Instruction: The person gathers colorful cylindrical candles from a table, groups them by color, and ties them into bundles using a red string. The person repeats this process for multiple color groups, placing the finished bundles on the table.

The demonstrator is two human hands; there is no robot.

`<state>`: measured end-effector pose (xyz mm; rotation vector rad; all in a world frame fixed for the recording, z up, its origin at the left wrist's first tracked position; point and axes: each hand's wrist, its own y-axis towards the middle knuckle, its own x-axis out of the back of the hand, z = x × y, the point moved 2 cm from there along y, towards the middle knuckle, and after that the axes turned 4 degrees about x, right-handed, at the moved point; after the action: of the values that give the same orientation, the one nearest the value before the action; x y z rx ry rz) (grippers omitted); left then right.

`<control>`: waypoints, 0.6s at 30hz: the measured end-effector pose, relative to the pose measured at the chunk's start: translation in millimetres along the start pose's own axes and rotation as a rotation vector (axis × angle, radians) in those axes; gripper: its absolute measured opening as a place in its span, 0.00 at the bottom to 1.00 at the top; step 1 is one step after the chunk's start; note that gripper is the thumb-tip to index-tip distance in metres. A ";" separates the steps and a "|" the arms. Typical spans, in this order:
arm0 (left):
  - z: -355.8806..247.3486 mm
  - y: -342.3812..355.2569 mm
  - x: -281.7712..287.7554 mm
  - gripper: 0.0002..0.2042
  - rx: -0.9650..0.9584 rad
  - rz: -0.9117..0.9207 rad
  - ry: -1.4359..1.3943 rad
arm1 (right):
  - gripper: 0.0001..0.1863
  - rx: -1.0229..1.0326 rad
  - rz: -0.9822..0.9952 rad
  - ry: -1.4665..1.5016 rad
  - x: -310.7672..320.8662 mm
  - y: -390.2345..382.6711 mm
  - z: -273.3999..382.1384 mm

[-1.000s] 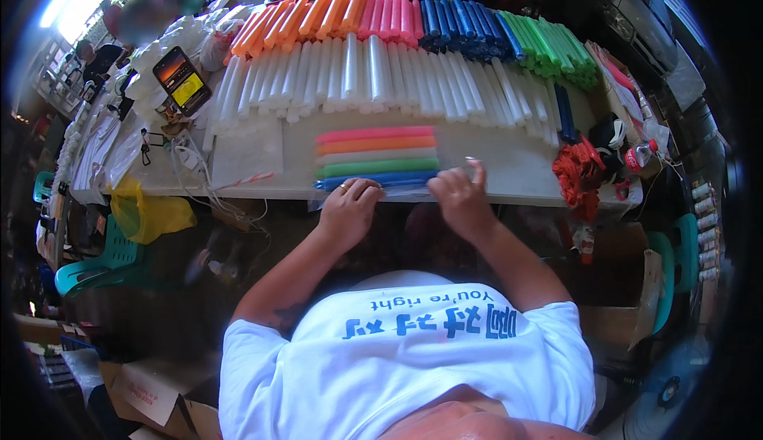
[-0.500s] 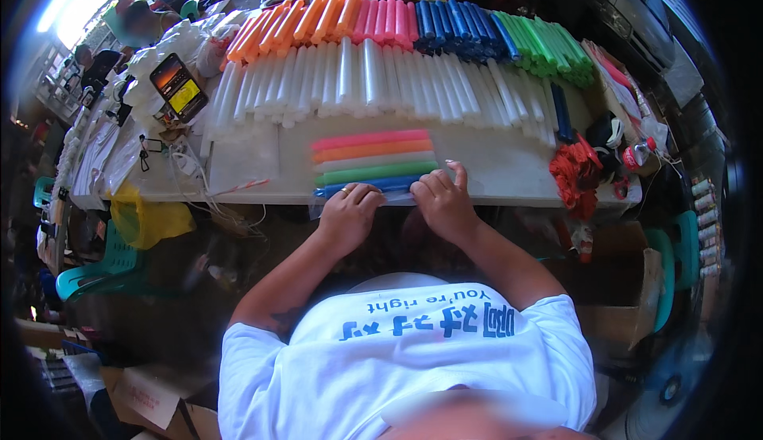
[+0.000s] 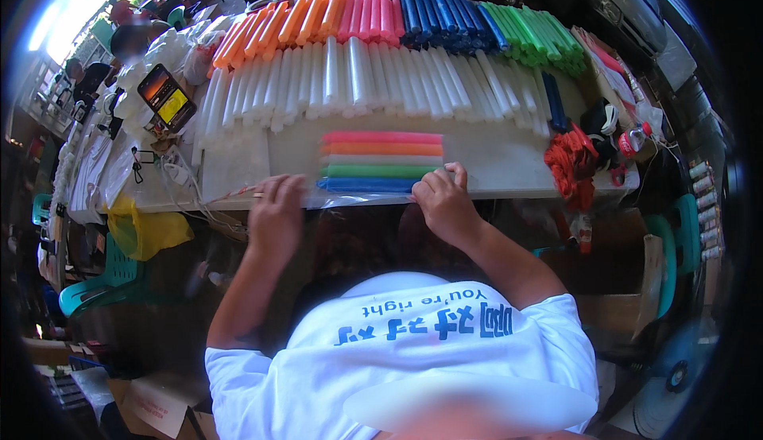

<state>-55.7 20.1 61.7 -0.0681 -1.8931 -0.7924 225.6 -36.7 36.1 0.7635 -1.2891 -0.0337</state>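
A clear plastic bag [image 3: 342, 199] lies near the front table edge. In it is a flat row of smooth sticks, perhaps candles: a pink one [image 3: 385, 136], an orange one, a whitish one [image 3: 381, 160], a green one and a blue one [image 3: 369, 186]. My right hand [image 3: 447, 204] pinches the bag's near right edge, its index finger raised. To the left of the bag, my left hand [image 3: 276, 213] is off it, blurred by motion. It is beside a thin red-and-white striped strip [image 3: 242, 192]; whether its fingers hold anything is not visible.
Behind lie rows of whitish sticks [image 3: 342, 82] and orange, pink, blue and green ones [image 3: 536, 34]. A phone [image 3: 167, 98], cables and a yellow plastic bag [image 3: 147, 228] are at left. Red plastic [image 3: 571, 162] and a bottle [image 3: 634, 139] are at right. People sit at far left.
My left hand has let go of the bag's near edge and moved left to the striped strip. My right hand stays on the bag, which now lies straighter.
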 end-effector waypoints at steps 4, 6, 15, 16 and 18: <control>-71.3 11.3 -39.1 0.21 -0.292 0.044 -0.231 | 0.03 -0.012 0.009 -0.010 2.0 -2.6 -0.7; -84.9 22.8 -60.6 0.21 -0.329 0.034 -0.305 | 0.03 -0.019 0.022 -0.025 4.4 -4.4 -5.5; -78.6 36.2 -88.4 0.07 -0.022 -0.027 -0.507 | 0.09 -0.174 0.033 0.113 25.4 -4.4 -52.5; -80.1 38.0 -88.4 0.07 0.002 -0.025 -0.481 | 0.09 -0.212 0.032 0.074 28.8 -6.7 -62.6; -83.6 41.1 -87.6 0.06 0.037 -0.013 -0.462 | 0.10 -0.332 0.061 -0.010 34.7 -16.3 -81.6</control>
<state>67.4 32.2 29.3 -0.2329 -2.3442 -0.7978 313.6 -23.9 51.0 0.4397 -1.2751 -0.1978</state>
